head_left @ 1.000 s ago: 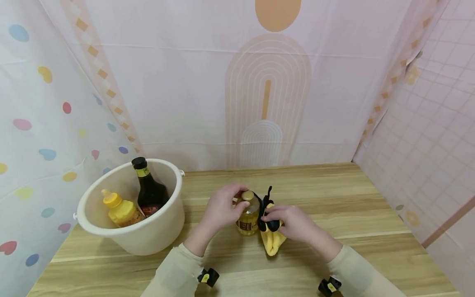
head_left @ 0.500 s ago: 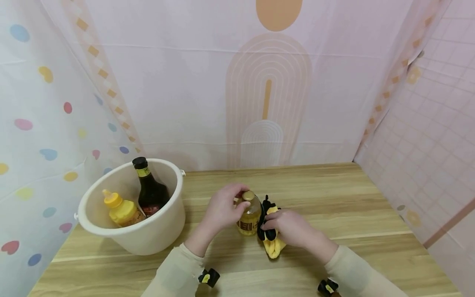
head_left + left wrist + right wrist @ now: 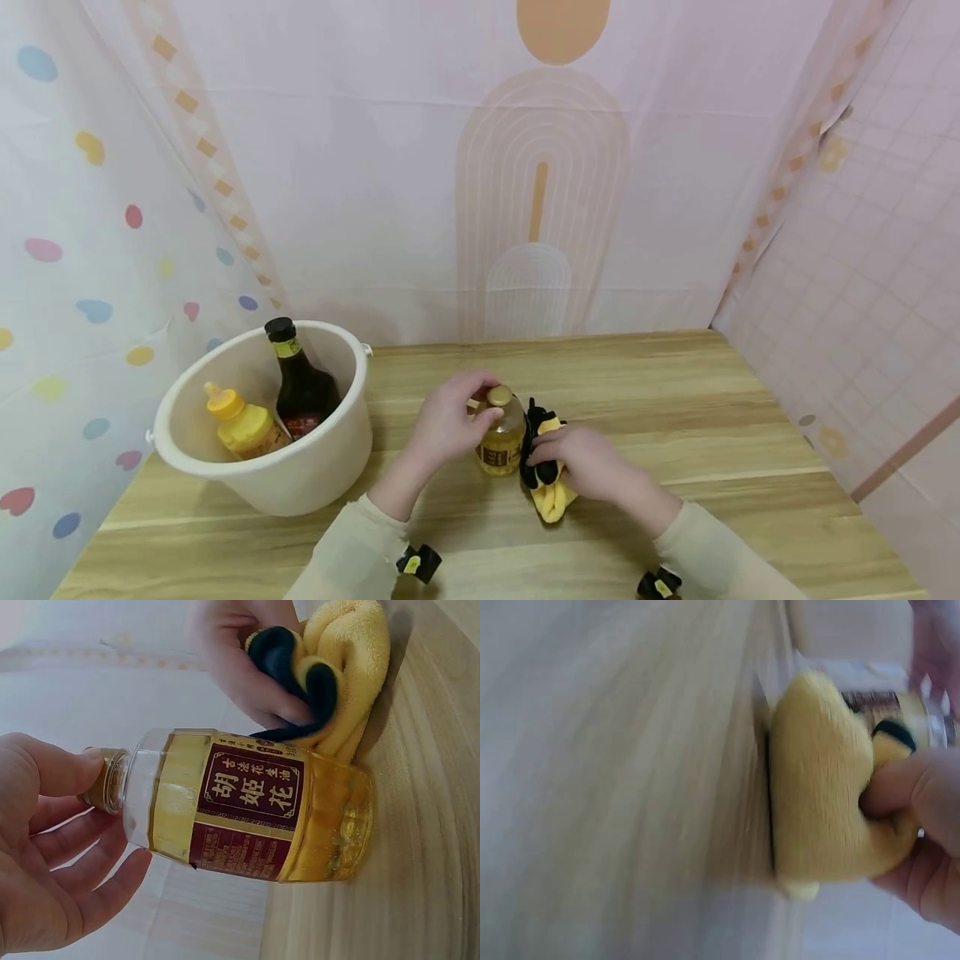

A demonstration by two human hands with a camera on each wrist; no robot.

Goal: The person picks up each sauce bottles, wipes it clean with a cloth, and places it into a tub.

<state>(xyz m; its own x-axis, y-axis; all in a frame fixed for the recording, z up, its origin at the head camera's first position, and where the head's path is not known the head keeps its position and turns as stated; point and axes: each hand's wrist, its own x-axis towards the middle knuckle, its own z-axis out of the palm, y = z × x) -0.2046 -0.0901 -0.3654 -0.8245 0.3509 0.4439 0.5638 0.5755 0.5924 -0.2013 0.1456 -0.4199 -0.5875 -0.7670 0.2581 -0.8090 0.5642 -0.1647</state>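
A small bottle of golden peanut oil stands upright on the table. My left hand holds it at the top, with thumb and fingers around the cap and neck. The bottle's dark red label shows in the left wrist view. In my right hand is a bunched cloth, yellow on one side and black on the other. Its black side lies against the bottle's right side. In the right wrist view, the yellow part touches the table, and the fingers pinch into its folds.
To the left stands a white bucket. Inside lean a dark bottle with a black cap and a yellow squeeze bottle. Patterned cloth walls rise behind the wooden table and at both sides.
My right hand has shifted slightly nearer to me with the cloth. The cloth's upper black end has dropped lower beside the bottle. My left hand and the oil bottle stay in place.
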